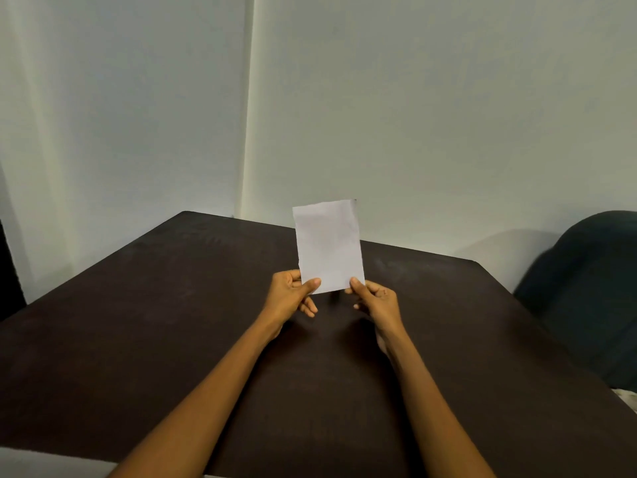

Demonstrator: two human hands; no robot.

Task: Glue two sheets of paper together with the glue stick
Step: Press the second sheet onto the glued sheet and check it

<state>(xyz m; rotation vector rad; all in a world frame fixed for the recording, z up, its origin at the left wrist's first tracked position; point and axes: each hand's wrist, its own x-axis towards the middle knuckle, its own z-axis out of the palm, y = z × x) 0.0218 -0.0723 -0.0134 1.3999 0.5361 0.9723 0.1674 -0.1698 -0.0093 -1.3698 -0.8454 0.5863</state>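
A small white sheet of paper (pixel 329 244) stands upright in the air above the dark table (pixel 144 322), its top edge slightly torn. My left hand (pixel 293 293) pinches its lower left corner between thumb and fingers. My right hand (pixel 374 298) pinches the lower right corner the same way. I cannot tell whether this is a single sheet or two lying together. No glue stick is in view.
The dark brown table fills the lower half of the view, with its far corner near a pale wall (pixel 413 115). A dark rounded chair back (pixel 593 288) stands beside the table's right edge.
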